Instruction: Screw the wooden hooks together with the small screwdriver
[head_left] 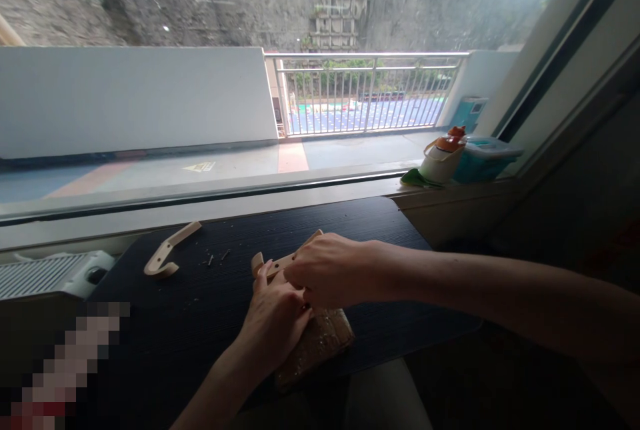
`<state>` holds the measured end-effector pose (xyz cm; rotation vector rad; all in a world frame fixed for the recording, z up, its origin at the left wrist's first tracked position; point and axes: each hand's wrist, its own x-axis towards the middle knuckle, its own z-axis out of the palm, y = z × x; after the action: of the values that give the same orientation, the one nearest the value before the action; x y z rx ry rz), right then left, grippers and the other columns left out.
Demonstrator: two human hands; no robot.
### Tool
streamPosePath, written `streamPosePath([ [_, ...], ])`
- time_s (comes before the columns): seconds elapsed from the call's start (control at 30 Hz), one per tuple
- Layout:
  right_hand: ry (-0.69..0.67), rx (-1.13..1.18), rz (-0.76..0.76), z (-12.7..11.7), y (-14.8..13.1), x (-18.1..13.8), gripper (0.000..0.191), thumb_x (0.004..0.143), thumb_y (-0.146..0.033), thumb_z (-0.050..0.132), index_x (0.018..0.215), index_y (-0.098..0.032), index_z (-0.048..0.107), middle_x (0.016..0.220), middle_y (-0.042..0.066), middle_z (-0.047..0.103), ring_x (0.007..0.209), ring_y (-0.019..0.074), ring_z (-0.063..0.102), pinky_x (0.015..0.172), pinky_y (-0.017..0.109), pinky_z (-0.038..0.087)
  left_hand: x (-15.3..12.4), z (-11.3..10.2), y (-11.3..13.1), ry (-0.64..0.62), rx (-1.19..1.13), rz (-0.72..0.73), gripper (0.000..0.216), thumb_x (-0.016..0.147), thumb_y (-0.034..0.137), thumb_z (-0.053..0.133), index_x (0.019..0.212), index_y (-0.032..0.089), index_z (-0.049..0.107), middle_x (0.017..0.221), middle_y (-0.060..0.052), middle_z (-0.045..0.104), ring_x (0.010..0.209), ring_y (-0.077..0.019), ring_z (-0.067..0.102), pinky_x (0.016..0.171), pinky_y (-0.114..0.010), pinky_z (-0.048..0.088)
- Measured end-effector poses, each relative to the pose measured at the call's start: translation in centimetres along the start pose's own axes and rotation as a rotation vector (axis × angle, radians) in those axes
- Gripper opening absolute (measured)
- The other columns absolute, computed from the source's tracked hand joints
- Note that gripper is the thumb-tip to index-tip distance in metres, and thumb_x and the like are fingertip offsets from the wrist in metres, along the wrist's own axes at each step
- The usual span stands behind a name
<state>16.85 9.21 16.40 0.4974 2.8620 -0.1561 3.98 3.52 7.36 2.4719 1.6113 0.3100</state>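
Mid-frame, my left hand (280,310) grasps the curved wooden piece (278,266) near the brown block (323,345) while my right hand (335,269), grip hidden, seemingly works it, calling next for steadiness.

The dark tabletop (360,217) is positioned beside the pale sill (240,204) of a wide window (260,83). Outside, a white parapet wall (130,100) meets a metal railing (375,93), with a rough grey slope (225,17) behind. Daylight enters from the front; the interior (585,217) at right is dark.
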Motion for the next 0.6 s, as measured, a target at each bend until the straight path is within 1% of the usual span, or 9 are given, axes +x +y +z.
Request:
streamPosePath([
  [0.07,-0.006,-0.005,0.044,-0.3,0.0,-0.1,0.011,0.075,-0.016,0.054,0.081,-0.014,0.063,0.081,0.007,0.067,0.077,0.0226,0.063,0.058,0.029,0.04,0.0,-0.1,0.1,-0.003,0.009,0.001,0.019,0.077,0.017,0.055,0.076,0.027,0.07,0.09,-0.001,0.073,0.104,-0.0256,0.058,0.104,-0.061,0.015],
  [0.1,-0.022,-0.015,0.041,-0.5,-0.1,-0.1,0.01,0.074,-0.016,0.055,0.081,-0.014,0.062,0.081,0.007,0.067,0.077,0.0226,0.063,0.057,0.029,0.039,0.1,-0.2,0.2,-0.011,0.018,0.0,0.018,0.077,0.017,0.054,0.077,0.027,0.07,0.09,-0.001,0.073,0.103,-0.0255,0.059,0.104,-0.06,0.016],
  [0.23,-0.085,-0.04,-0.043,-1.2,-0.4,-0.2,0.012,0.072,-0.007,0.054,0.078,-0.012,0.061,0.081,0.006,0.067,0.077,0.0205,0.063,0.05,0.026,0.034,0.0,0.1,0.1,-0.034,0.06,-0.03,0.021,0.079,0.02,0.052,0.067,0.022,0.069,0.079,-0.004,0.073,0.097,-0.0253,0.06,0.104,-0.059,0.018],
  [0.3,-0.081,-0.041,-0.067,-1.2,-0.4,-0.1,0.012,0.072,-0.006,0.053,0.077,-0.012,0.061,0.083,0.006,0.067,0.076,0.0196,0.063,0.048,0.026,0.032,-0.1,0.2,0.0,-0.026,0.056,-0.039,0.021,0.078,0.02,0.052,0.064,0.021,0.068,0.077,-0.004,0.072,0.097,-0.0256,0.06,0.104,-0.058,0.018],
  [0.37,-0.052,-0.042,-0.075,-0.9,-0.3,0.0,0.01,0.073,-0.008,0.053,0.078,-0.013,0.061,0.084,0.005,0.067,0.074,0.0192,0.063,0.048,0.026,0.032,-0.1,0.2,0.0,-0.024,0.034,-0.038,0.02,0.077,0.02,0.053,0.064,0.021,0.068,0.078,-0.004,0.072,0.095,-0.025,0.061,0.104,-0.058,0.018],
  [0.47,-0.018,-0.035,-0.037,-0.4,-0.1,0.1,0.008,0.073,-0.014,0.055,0.079,-0.015,0.06,0.081,0.006,0.067,0.073,0.0195,0.062,0.052,0.025,0.036,-0.1,0.1,0.0,-0.021,0.001,-0.02,0.019,0.076,0.016,0.053,0.068,0.023,0.069,0.081,-0.002,0.073,0.097,-0.0246,0.061,0.105,-0.058,0.015],
  [0.53,-0.025,-0.037,0.012,-0.3,-0.1,0.0,0.007,0.073,-0.017,0.056,0.078,-0.015,0.059,0.079,0.006,0.067,0.075,0.0206,0.063,0.055,0.026,0.038,-0.1,0.0,-0.1,-0.009,-0.012,-0.008,0.019,0.076,0.015,0.053,0.069,0.024,0.068,0.083,0.0,0.073,0.1,-0.0246,0.06,0.106,-0.058,0.013],
  [0.6,-0.035,-0.046,0.038,-0.6,-0.4,-0.1,0.008,0.073,-0.017,0.056,0.08,-0.015,0.06,0.081,0.007,0.067,0.077,0.0217,0.063,0.056,0.027,0.039,-0.1,0.1,-0.1,-0.009,-0.01,-0.008,0.019,0.076,0.016,0.053,0.068,0.024,0.068,0.08,0.0,0.073,0.099,-0.0245,0.06,0.106,-0.059,0.013],
])
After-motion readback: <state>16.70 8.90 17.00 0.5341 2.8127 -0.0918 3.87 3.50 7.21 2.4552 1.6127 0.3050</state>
